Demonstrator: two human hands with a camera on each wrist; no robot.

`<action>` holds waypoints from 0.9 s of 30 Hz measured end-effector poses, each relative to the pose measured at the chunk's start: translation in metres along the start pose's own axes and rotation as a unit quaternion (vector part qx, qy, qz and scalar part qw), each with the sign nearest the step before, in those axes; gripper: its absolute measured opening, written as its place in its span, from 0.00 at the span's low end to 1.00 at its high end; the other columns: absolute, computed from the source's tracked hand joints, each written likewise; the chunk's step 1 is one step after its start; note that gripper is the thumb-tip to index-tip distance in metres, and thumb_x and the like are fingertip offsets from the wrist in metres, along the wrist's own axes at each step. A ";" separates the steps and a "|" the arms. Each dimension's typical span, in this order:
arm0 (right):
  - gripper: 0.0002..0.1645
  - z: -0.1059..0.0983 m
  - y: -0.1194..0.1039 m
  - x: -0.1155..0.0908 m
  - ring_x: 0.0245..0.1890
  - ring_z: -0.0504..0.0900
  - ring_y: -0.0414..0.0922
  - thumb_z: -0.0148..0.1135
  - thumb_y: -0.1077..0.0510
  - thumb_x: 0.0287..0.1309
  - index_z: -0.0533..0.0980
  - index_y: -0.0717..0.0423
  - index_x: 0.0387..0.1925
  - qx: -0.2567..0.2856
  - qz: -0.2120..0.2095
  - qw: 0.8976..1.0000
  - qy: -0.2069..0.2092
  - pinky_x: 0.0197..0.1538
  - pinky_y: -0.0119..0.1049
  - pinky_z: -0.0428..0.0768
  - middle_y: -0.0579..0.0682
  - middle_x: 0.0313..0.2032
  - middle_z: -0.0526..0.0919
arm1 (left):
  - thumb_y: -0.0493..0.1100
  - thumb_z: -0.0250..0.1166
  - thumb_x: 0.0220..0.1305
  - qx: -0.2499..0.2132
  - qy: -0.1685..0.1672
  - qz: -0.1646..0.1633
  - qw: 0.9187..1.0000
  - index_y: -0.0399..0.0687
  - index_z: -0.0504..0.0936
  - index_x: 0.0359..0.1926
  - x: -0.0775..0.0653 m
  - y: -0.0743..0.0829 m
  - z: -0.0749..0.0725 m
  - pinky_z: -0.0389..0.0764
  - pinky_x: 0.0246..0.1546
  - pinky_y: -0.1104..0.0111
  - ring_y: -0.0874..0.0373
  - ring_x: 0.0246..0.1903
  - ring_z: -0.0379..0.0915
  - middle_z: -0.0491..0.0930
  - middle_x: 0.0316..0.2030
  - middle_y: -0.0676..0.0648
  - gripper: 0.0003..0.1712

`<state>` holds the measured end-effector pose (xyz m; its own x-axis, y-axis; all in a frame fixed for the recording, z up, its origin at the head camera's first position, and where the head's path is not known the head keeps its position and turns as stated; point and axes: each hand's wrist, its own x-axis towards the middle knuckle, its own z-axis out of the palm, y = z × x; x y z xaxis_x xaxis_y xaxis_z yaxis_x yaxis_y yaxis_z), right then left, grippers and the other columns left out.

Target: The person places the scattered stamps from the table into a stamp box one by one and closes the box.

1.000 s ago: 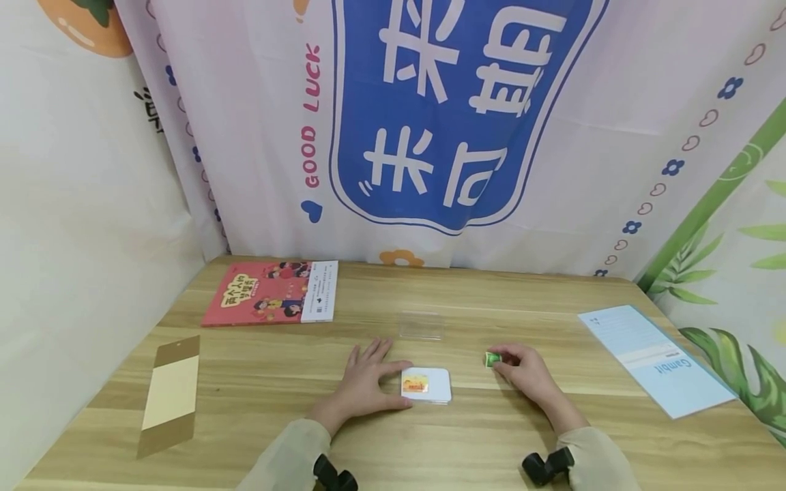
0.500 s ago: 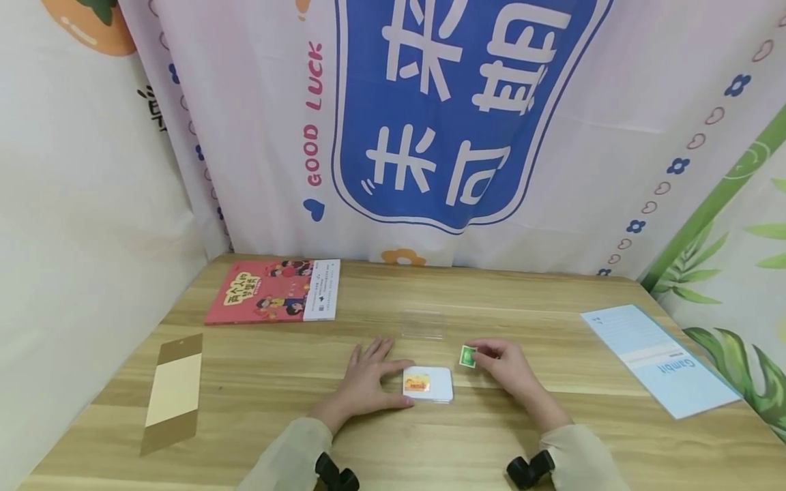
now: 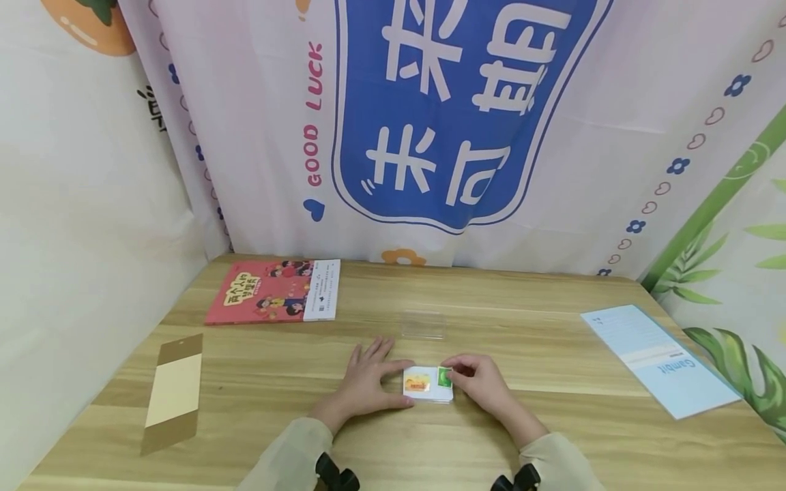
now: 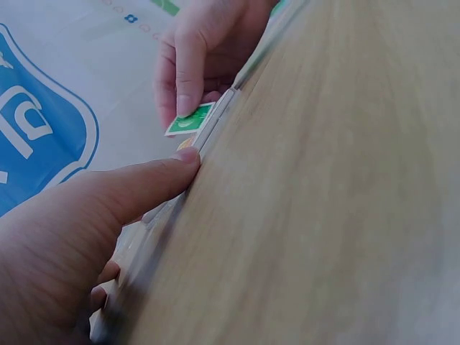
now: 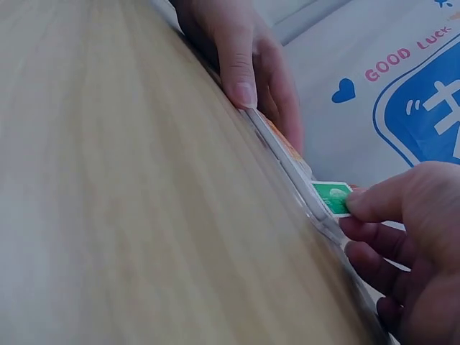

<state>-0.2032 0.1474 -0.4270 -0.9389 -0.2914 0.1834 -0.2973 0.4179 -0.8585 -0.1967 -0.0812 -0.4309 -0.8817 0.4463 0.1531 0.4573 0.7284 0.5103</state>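
Soft, even light is covering the table [image 3: 522, 314]; the wrist views are looking dimmer and slightly blurred.

From my end: wide lane of bare tabletop [image 3: 552, 320] btwn the R hand [image 3: 483, 384] and the blue Gambit sheet [image 3: 660, 361], another btwn the L hand [image 3: 364, 386] and the tan card [image 3: 175, 390]. White stack [image 3: 433, 391] is tight tho, L hand pinching one end, R hand w/ green stamp [image 3: 444, 376] blocking the other. Clear plastic piece [image 3: 423, 325] sits just behind, fyi.
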 end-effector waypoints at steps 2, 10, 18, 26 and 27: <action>0.07 0.001 0.002 0.000 0.26 0.71 0.41 0.59 0.68 0.47 0.79 0.60 0.31 -0.006 -0.002 1.000 -0.003 0.28 0.30 0.71 0.50 0.30 0.79 | 0.68 0.61 0.40 -0.002 -0.001 0.000 1.000 0.61 0.74 0.52 0.000 0.000 0.000 0.32 0.54 0.45 0.44 0.61 0.38 0.52 0.62 0.40 0.36; 0.07 0.004 0.001 -0.001 0.22 0.67 0.40 0.62 0.68 0.44 0.79 0.61 0.30 -0.031 -0.008 0.999 -0.003 0.24 0.28 0.66 0.47 0.24 0.74 | 0.68 0.61 0.40 -0.003 0.002 0.004 1.000 0.60 0.74 0.52 0.000 0.000 0.000 0.32 0.54 0.45 0.43 0.61 0.38 0.52 0.62 0.39 0.36; 0.06 0.006 0.003 -0.001 0.22 0.67 0.39 0.61 0.68 0.45 0.79 0.59 0.29 -0.069 -0.019 0.997 -0.005 0.24 0.28 0.67 0.44 0.22 0.71 | 0.68 0.61 0.40 -0.006 0.006 0.006 1.000 0.59 0.74 0.51 0.000 0.000 0.000 0.33 0.54 0.44 0.42 0.61 0.39 0.52 0.61 0.38 0.36; 0.07 0.006 0.004 -0.001 0.23 0.67 0.40 0.61 0.68 0.45 0.79 0.57 0.28 -0.076 -0.023 0.997 -0.008 0.25 0.29 0.68 0.43 0.22 0.70 | 0.68 0.61 0.40 -0.004 0.004 0.007 1.000 0.59 0.74 0.52 0.000 0.000 0.000 0.34 0.53 0.44 0.42 0.61 0.39 0.52 0.61 0.38 0.36; 0.07 0.006 0.003 -0.001 0.23 0.67 0.40 0.61 0.68 0.45 0.79 0.57 0.29 -0.074 -0.022 0.997 -0.011 0.25 0.29 0.68 0.43 0.22 0.70 | 0.68 0.61 0.40 -0.004 0.003 0.007 1.000 0.59 0.74 0.52 0.000 0.000 -0.001 0.33 0.53 0.44 0.42 0.61 0.39 0.52 0.61 0.38 0.36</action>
<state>-0.2019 0.1436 -0.4330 -0.9212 -0.3293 0.2072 -0.3613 0.5265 -0.7696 -0.1969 -0.0815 -0.4305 -0.8759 0.4529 0.1663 0.4690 0.7182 0.5140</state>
